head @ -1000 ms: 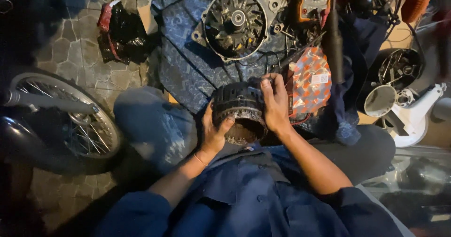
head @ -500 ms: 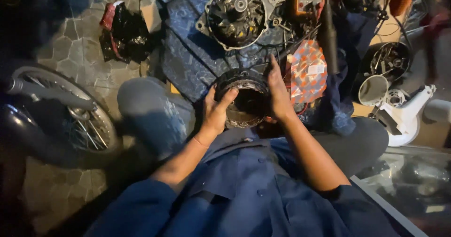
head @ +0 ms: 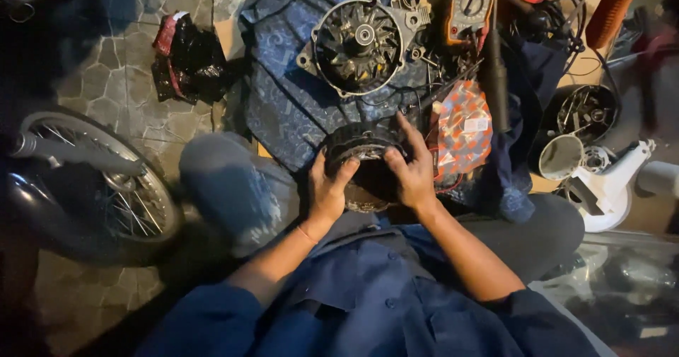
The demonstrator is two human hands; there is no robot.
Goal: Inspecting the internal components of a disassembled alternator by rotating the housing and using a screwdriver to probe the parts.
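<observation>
I sit on the ground with a round dark stator ring [head: 358, 147] between my knees. My left hand [head: 327, 189] grips its left side, thumb over the rim. On the ring's right side rests my right hand [head: 412, 169], its fingers reaching over the top edge. Beyond the ring, a grey alternator housing [head: 357, 44] with a finned centre lies on a blue patterned cloth [head: 283, 109]. The lower part of the ring is hidden by my hands.
A spoked wheel [head: 92, 187] stands at the left. A black and red bag [head: 187, 56] lies on the stone paving. An orange multimeter [head: 472, 7], an orange patterned packet [head: 463, 127], wires, a dark bowl of parts [head: 583, 113] and a white plastic part [head: 608, 187] crowd the right.
The ring has tipped so its open side faces me more. My right hand slid from its top to its right side, and my left thumb came over the rim.
</observation>
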